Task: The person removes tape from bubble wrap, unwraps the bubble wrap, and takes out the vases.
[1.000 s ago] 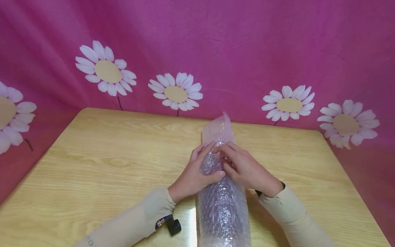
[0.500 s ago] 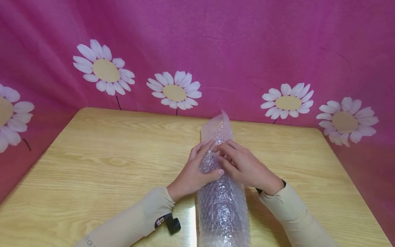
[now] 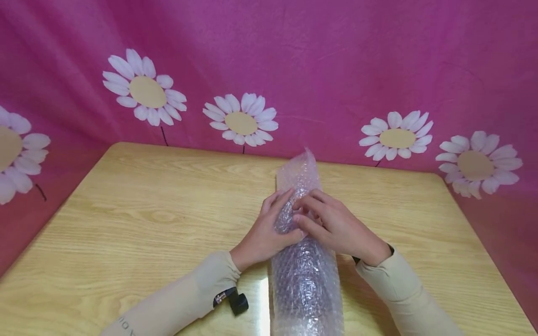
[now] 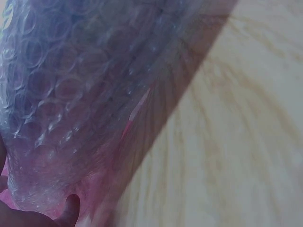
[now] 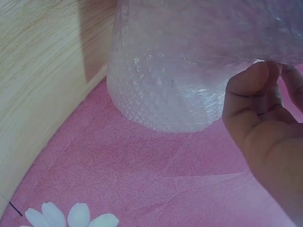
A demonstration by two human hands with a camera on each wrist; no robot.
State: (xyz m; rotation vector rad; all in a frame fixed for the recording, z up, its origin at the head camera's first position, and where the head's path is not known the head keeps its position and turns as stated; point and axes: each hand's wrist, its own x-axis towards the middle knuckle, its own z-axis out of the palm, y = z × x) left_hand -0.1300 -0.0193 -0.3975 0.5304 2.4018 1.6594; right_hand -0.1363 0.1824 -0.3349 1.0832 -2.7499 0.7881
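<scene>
A long bundle of clear bubble wrap (image 3: 307, 280) lies lengthwise on the wooden table, its loose pointed end toward the back edge. What the wrap covers cannot be made out. My left hand (image 3: 266, 233) rests on the left side of the bundle, fingers and thumb nearly straight against it; in the left wrist view only part of this hand (image 4: 33, 217) shows at the lower corner. From the right, my right hand (image 3: 340, 226) bends its fingers over the top of the wrap. In the right wrist view, the right hand's (image 5: 265, 127) thumb and fingertips pinch at the wrap's surface.
The light wooden table (image 3: 147, 210) extends to both sides of the bundle. Behind it hangs a pink curtain (image 3: 319, 70) printed with white daisies. A small black device (image 3: 238, 302) sticks out from the left sleeve near the wrist.
Both hands stay at about the same spot on the wrap. The right thumb and fingers shift slightly there, the thumb now showing nearer the left thumb. The head view tilts a little.
</scene>
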